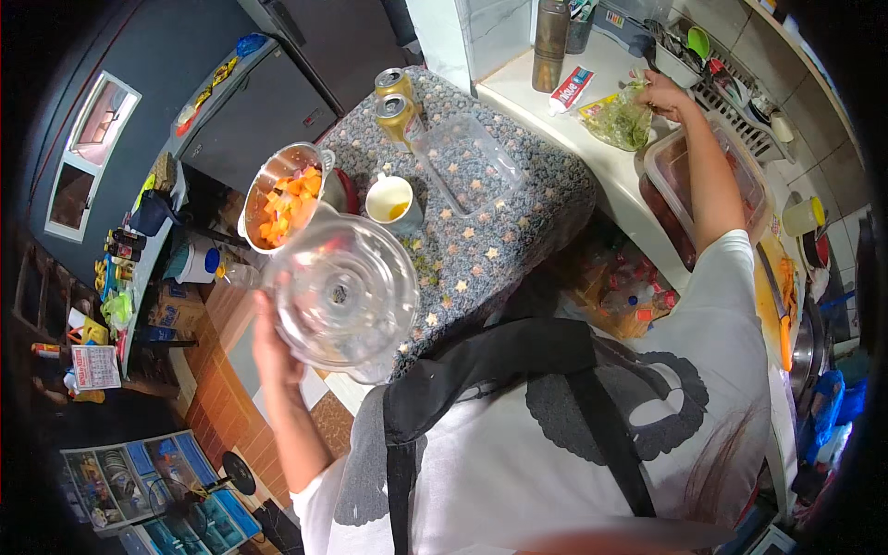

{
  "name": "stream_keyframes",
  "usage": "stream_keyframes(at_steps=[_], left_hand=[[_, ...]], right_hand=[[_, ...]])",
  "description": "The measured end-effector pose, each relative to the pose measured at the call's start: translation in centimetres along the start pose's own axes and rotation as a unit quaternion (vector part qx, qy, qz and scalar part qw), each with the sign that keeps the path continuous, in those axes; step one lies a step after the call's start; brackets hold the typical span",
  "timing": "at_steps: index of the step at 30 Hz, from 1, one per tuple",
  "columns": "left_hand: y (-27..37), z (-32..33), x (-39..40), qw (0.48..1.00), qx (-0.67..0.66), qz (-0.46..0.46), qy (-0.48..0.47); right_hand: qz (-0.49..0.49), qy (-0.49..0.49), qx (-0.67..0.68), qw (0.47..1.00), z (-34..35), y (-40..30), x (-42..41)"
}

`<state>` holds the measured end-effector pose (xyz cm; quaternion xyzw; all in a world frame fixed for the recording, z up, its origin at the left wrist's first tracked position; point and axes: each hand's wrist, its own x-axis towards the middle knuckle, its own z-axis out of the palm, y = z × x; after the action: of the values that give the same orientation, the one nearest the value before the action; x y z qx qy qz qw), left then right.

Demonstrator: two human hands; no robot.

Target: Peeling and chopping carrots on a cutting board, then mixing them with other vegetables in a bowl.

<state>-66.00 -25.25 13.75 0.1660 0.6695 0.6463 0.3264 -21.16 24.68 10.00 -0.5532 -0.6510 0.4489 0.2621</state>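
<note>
My left hand [275, 347] grips the side of a round, clear plastic vessel or lid [343, 295], held in front of a metal colander [251, 208]. Cut orange vegetable pieces [288, 208] fill much of that colander. Over on the white counter, the fingers of my right hand [664, 97] are on the gathered top of a clear plastic bag [617, 123] of green leaves. Beneath my right forearm stands a lidded clear plastic tub [669, 173] with dark reddish contents, partly hidden.
On the star-patterned table cover [479, 267] are a white mug [390, 198] with yellow liquid, a clear rectangular tray [472, 166] and two gold cans [397, 118]. A toothpaste tube [572, 90] and a brown bottle [551, 48] are on the counter. A knife [780, 298] lies at the right.
</note>
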Motion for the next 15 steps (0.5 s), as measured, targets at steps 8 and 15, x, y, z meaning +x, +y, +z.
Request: stream_keyframes(at_steps=[8,15], left_hand=[[-12.5,-2.0,0.4,0.981,-0.121,-0.147,-0.050],[-15.5,-5.2,2.5,0.909,0.375,0.181,0.029]], right_hand=[[-0.018,0.053,-0.096,0.994,-1.3,0.7,3.2],[-0.145,0.123,-0.291,0.938,2.7,-10.9,-0.9]])
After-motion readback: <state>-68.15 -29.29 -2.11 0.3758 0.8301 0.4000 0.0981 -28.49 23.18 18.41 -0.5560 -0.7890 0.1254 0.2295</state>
